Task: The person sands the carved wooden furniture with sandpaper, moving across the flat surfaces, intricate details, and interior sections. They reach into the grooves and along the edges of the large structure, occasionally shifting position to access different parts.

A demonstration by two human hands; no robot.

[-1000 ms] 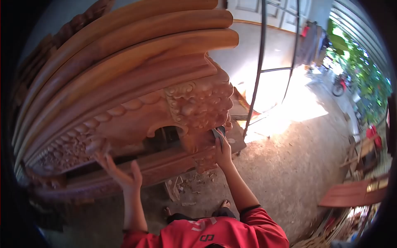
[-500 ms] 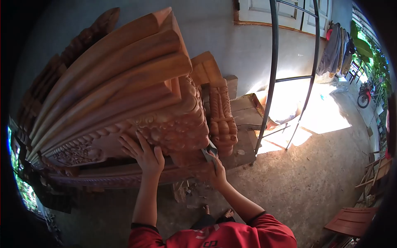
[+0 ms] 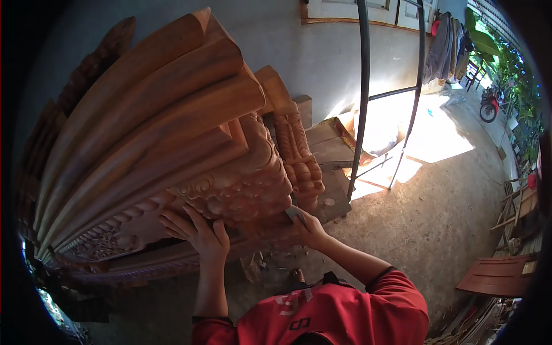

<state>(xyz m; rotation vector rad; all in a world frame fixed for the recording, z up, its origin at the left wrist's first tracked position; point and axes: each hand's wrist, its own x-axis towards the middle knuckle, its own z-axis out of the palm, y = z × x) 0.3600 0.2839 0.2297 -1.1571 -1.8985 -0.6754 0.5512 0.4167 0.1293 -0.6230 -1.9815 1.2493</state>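
A large carved wooden piece of furniture, with broad curved mouldings on top and relief carving below, fills the left and middle of the head view. My left hand lies against its carved side with fingers stretched and spread. At the lower corner of the carving, my right hand is closed on a grey folded sheet that looks like sandpaper. Part of the sheet is hidden by the fingers. Just beyond that corner stands a carved wooden post.
A dark metal ladder frame stands to the right by the wall. Clothes hang farther back, near a parked motorbike. A reddish wooden panel and wood scraps lie at the lower right. Bright sunlight falls on the concrete floor.
The camera view has shifted, and my body leans farther right. My right hand has turned, with less of the sandpaper showing. My left hand stays spread on the carving.
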